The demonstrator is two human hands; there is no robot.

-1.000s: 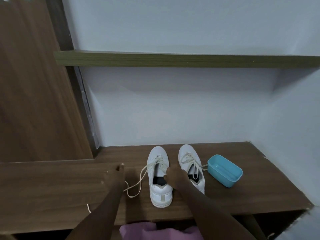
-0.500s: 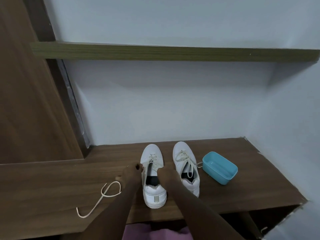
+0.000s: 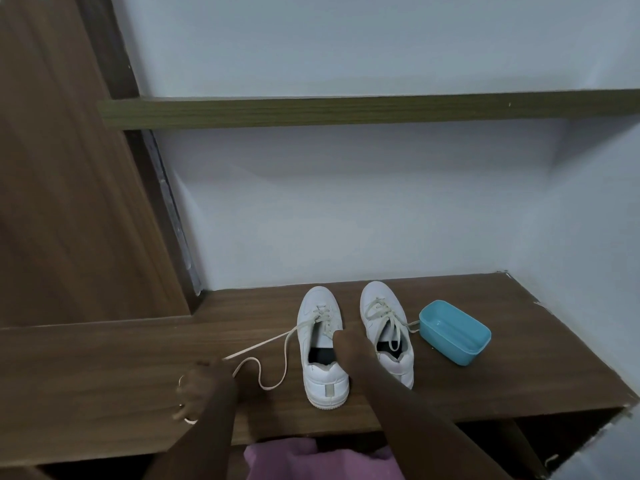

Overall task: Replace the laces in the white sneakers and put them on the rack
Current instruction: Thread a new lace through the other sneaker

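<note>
Two white sneakers stand side by side on the wooden shelf (image 3: 485, 386), toes toward the wall. The left sneaker (image 3: 323, 348) has its cream lace (image 3: 277, 341) partly pulled out; the lace trails left across the wood in a loop. My left hand (image 3: 204, 386) is left of that shoe and grips the lace's loose part. My right hand (image 3: 349, 348) rests on the left sneaker's right side near the tongue and steadies it. The right sneaker (image 3: 388, 327) is still fully laced.
A light blue plastic tub (image 3: 455, 330) sits just right of the right sneaker. A wooden panel (image 3: 69, 202) rises at the left, and an upper shelf edge (image 3: 346, 110) runs across above. White walls close the back and right side.
My left hand has moved from the left sneaker's eyelets out to the left and nearer me, drawing more lace out of the shoe. The right hand stays on the sneaker.
</note>
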